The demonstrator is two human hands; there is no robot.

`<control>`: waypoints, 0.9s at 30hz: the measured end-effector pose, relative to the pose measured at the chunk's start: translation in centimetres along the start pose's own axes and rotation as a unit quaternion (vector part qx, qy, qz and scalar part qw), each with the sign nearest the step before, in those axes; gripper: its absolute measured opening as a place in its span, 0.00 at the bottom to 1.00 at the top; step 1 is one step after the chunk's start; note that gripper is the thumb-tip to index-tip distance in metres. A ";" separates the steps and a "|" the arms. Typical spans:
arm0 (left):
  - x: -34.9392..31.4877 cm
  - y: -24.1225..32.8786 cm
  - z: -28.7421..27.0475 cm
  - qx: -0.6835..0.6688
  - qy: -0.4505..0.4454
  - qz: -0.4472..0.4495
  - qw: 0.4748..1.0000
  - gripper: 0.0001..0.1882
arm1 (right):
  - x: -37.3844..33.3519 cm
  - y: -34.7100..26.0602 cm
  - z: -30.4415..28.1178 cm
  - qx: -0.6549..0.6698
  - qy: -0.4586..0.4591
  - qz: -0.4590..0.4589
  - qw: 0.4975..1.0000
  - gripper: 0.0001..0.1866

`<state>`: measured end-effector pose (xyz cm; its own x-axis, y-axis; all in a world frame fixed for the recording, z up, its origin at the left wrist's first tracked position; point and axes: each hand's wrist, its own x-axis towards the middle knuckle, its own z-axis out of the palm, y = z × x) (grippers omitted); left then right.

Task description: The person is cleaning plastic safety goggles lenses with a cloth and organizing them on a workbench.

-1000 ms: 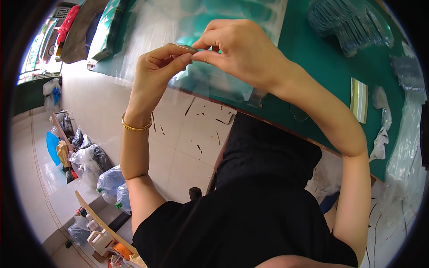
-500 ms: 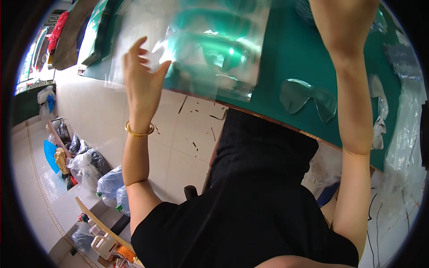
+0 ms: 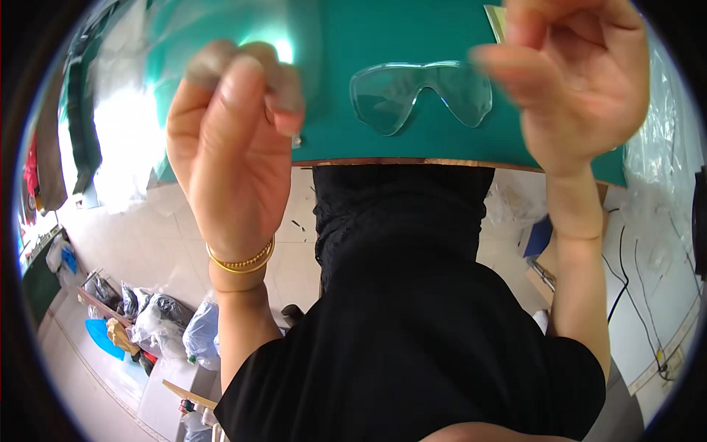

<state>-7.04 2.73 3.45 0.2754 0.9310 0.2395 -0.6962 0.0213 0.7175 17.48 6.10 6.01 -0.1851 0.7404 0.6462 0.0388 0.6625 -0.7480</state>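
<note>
My left hand (image 3: pixel 236 140), with a gold bracelet on the wrist, is raised over the near edge of the green mat (image 3: pixel 390 29). Its fingertips pinch a clear plastic bag (image 3: pixel 221 44), which shows only as a blurred, shiny film above the fingers. A pair of clear safety glasses (image 3: pixel 420 92) lies on the mat between my hands, lenses toward me. My right hand (image 3: pixel 582 74) is up at the right of the glasses, blurred, with fingers half curled and apart. I see nothing in it, and it does not touch the glasses.
The table's wooden front edge (image 3: pixel 412 162) runs just below the glasses. Crumpled clear plastic (image 3: pixel 655 147) lies at the right. Stuffed bags and blue items (image 3: pixel 162 324) sit on the tiled floor at lower left. Cables (image 3: pixel 633 280) cross the floor at the right.
Both hands held the bag together, then spread it wide. Now the view has shifted down the mat, the glasses sit between my hands, and only the left hand keeps the bag.
</note>
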 end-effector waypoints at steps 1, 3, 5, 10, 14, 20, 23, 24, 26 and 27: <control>-0.5 -0.9 1.2 0.099 0.067 0.015 0.993 0.05 | -2.3 0.8 -1.4 -0.007 0.003 0.010 1.000 0.26; -1.4 -1.3 2.3 0.087 0.090 -0.034 0.992 0.09 | -5.3 0.9 -3.9 0.038 0.050 0.202 0.977 0.43; -2.3 -2.2 2.2 0.146 0.089 -0.074 0.982 0.12 | -7.1 0.0 -3.2 0.190 0.054 0.246 0.949 0.23; -3.7 -3.4 0.8 0.239 0.045 -0.119 0.963 0.11 | -9.5 -1.8 -3.8 0.159 0.129 0.374 0.904 0.11; -3.5 -4.4 1.0 0.327 0.109 -0.082 0.935 0.07 | -9.7 -1.7 -3.9 -0.002 0.106 0.415 0.904 0.08; -2.3 -5.7 2.3 0.449 0.213 -0.133 0.857 0.14 | -8.9 -0.7 -3.3 -0.094 0.093 0.477 0.869 0.11; -2.0 -6.1 2.5 0.458 0.224 -0.142 0.849 0.21 | -8.6 -0.3 -3.5 -0.092 0.089 0.501 0.856 0.11; -2.0 -6.4 2.5 0.472 0.210 -0.121 0.848 0.22 | -8.4 -0.3 -3.6 -0.089 0.089 0.511 0.850 0.11; -2.0 -6.7 2.4 0.497 0.196 -0.095 0.840 0.24 | -8.1 -0.2 -3.6 -0.096 0.087 0.519 0.845 0.11; -2.0 -6.7 2.4 0.496 0.197 -0.098 0.840 0.24 | -8.0 -0.2 -3.5 -0.103 0.086 0.524 0.841 0.11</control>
<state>-1.30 -0.14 -0.27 -0.0561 0.9976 -0.0406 0.2856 0.0550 0.9568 22.35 0.38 1.50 0.2011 0.9240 -0.3254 0.2656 -0.3712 -0.8898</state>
